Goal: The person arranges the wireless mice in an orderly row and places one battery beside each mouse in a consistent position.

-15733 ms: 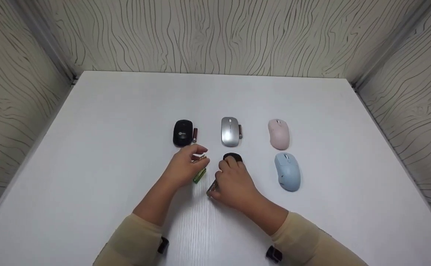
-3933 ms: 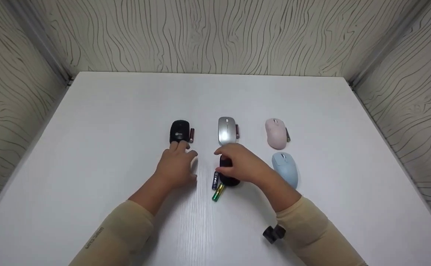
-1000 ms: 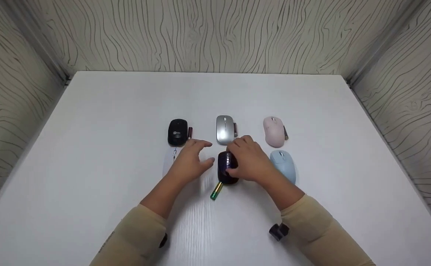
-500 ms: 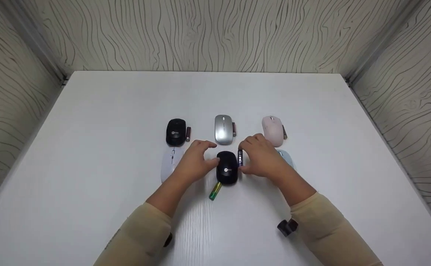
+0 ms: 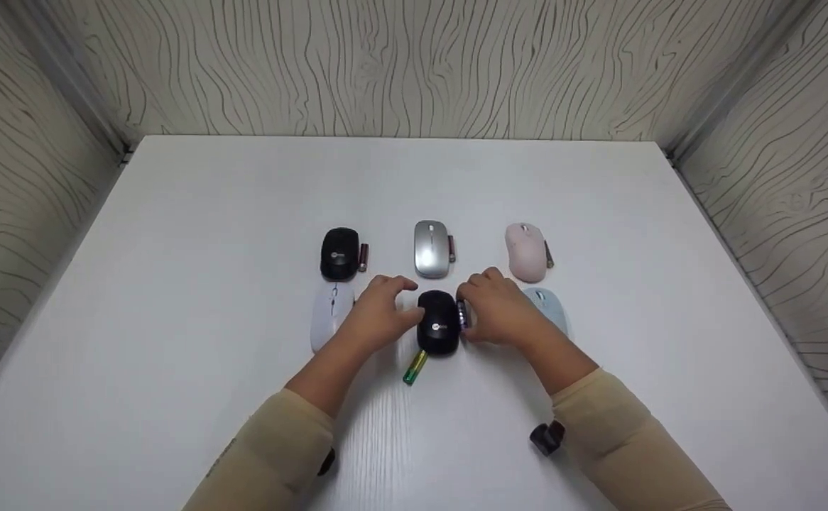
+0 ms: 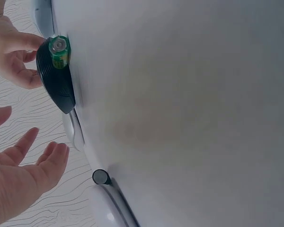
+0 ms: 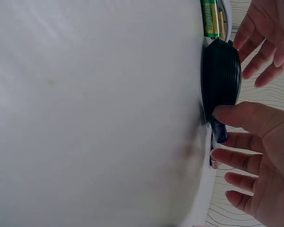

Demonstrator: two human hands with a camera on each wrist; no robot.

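Observation:
A black mouse (image 5: 437, 323) lies logo up at the table's middle, also seen in the right wrist view (image 7: 221, 78). My right hand (image 5: 474, 309) pinches a dark battery (image 5: 462, 314) between thumb and forefinger, right against the mouse's right side (image 7: 218, 132). My left hand (image 5: 393, 305) hovers by the mouse's left side with its fingers straight and holds nothing (image 6: 23, 161). A green and yellow battery (image 5: 415, 367) lies at the mouse's near end.
Behind stand a black mouse (image 5: 339, 253), a silver mouse (image 5: 432, 248) and a pink mouse (image 5: 526, 252), each with a battery at its right. A white mouse (image 5: 331, 316) lies left of my left hand. A blue mouse (image 5: 552, 309) is half hidden behind my right hand. Patterned walls close three sides.
My right hand let go of the black mouse, which now lies flat with its logo up. That hand moved to the mouse's right side with the dark battery. The left hand barely shifted.

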